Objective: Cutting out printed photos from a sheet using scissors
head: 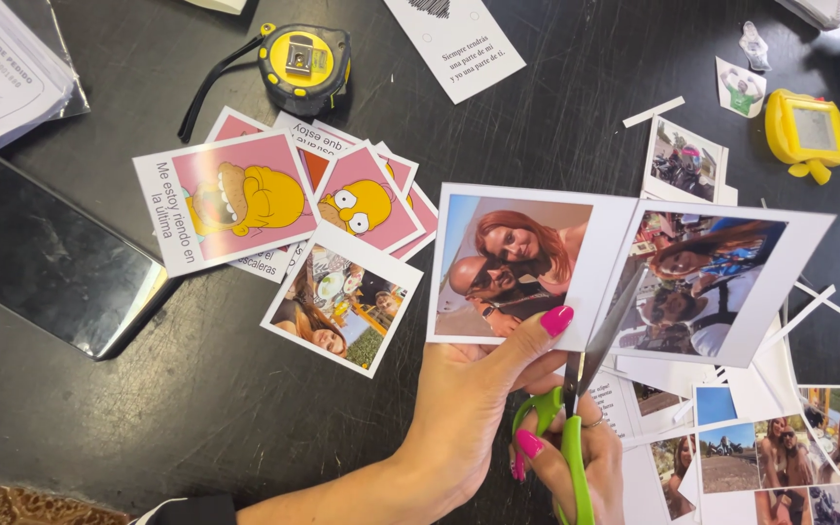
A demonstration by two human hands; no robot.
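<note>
Left hand (469,399): 1 strip of 2 photo prints (624,267) is pinched, held above the dark table (196,408).
Right hand (585,447): 1 pair of green scissors (576,428) is gripped, blades parted between the 2 prints.
Nearby: 1 yellow tape measure (303,63).

The photo strip (624,267) is held above the table (196,408), with the left hand (469,399) pinching its lower edge and the scissors (576,408) just right of that hand, their blades cutting up between the strip's two prints. Left of the strip lies a fan of cut prints (294,224) (overlapping one another), with the tape measure (303,63) behind them and the phone (51,258) further left; more printed sheets (789,452) lie to the lower right
</note>
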